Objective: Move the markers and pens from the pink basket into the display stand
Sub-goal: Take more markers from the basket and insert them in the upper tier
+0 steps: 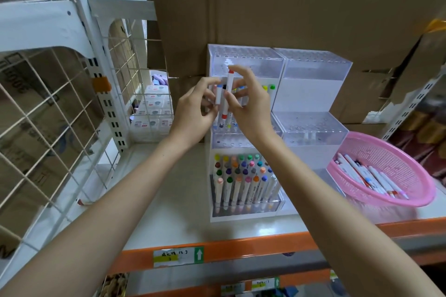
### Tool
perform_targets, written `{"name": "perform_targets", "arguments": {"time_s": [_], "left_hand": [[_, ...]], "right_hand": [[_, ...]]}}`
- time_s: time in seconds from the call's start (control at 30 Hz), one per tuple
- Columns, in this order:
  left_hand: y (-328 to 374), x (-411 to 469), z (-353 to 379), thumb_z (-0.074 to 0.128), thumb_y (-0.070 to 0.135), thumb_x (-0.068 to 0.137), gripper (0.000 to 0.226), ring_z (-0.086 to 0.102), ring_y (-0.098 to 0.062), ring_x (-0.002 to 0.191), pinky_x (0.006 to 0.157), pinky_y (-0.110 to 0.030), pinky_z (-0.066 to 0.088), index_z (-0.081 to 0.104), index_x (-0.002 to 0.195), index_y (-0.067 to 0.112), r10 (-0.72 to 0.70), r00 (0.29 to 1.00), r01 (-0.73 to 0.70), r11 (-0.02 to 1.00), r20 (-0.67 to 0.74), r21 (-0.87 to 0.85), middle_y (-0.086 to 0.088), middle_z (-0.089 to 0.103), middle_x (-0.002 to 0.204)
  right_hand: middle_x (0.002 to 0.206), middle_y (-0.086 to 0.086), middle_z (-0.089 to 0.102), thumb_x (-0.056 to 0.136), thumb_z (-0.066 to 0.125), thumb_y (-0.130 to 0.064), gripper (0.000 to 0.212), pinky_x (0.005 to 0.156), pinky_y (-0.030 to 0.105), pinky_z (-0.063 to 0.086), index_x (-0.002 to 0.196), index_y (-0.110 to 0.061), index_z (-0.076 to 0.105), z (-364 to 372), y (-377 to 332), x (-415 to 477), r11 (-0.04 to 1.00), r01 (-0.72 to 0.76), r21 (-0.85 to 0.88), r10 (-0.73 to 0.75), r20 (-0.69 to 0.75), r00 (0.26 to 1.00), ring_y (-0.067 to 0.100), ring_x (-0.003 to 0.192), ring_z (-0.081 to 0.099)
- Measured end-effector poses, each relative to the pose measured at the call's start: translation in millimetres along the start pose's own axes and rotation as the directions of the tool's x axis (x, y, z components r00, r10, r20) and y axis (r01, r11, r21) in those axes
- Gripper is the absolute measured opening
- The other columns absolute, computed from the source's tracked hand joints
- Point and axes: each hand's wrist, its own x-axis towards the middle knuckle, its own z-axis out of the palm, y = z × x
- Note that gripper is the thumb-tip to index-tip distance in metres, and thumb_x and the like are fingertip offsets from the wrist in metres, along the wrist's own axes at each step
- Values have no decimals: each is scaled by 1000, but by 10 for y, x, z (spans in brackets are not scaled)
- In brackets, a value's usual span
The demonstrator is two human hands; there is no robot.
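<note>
I am facing a white shelf board (169, 200) edged by an orange beam (241, 248), which is carrying a paper label (177, 256) with a green arrow. Brown cardboard boxes (289, 12) are filling the space behind. On my left a white wire grid panel (48, 128) is standing beside a slotted white upright (106, 94).

Both bare forearms reach forward, hands close together. Left hand (193, 113) fingers curled, pinching blue-capped marker (218, 96). Right hand (249, 106) pinches red-capped marker (229, 81) near upright.
</note>
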Motion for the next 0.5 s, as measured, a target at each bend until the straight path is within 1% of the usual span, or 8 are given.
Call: {"name": "perform_targets", "arguments": {"time_s": [0.1, 0.17, 0.23, 0.4, 0.5], "left_hand": [[-7, 2, -10, 70, 5, 83, 46, 61, -1, 79, 67, -2, 44, 53, 124, 19, -17, 1000, 17, 1000, -8, -9, -2, 60, 89], [-10, -1, -10, 70, 5, 83, 46, 62, -3, 80, 68, -4, 46, 52, 123, 19, -26, 1000, 26, 1000, -12, -10, -4, 61, 89], [-12, -1, -11, 70, 6, 83, 45, 62, -5, 79, 69, -7, 47, 52, 123, 19, -26, 1000, 26, 1000, -14, -14, -4, 62, 89], [-32, -27, -8, 70, 2, 82, 42, 63, -4, 78, 67, -9, 50, 53, 118, 16, -30, 1000, 30, 999, 7, -24, -4, 61, 88], [-45, -64, 6, 70, 2, 82, 41, 62, -1, 80, 70, -14, 53, 54, 116, 16, -24, 1000, 25, 999, 19, -25, -5, 61, 87]], "right_hand": [[86, -2, 57, 87, 66, -2, 42, 65, 23, 54, 126, -15, 54, 5, 10, -1, 1000, 3, 6, -3, -2, 1000, 14, 71, 62], [84, -8, 54, 87, 66, -3, 42, 64, 19, 52, 126, -16, 54, 12, 17, -3, 1000, 1, 3, -1, -2, 1000, 13, 71, 62], [84, -9, 53, 87, 66, -3, 43, 64, 17, 51, 126, -16, 54, 20, 17, -9, 1000, -5, 2, 5, 1, 1000, 12, 71, 62], [85, -8, 52, 87, 67, -3, 44, 63, 17, 52, 126, -16, 54, 31, 15, -7, 1000, -3, -4, 3, -5, 1000, 13, 71, 63], [83, -13, 51, 86, 67, -3, 43, 62, 20, 53, 126, -16, 54, 28, 13, -8, 1000, 1, -9, -1, -5, 1000, 14, 71, 63]]}}
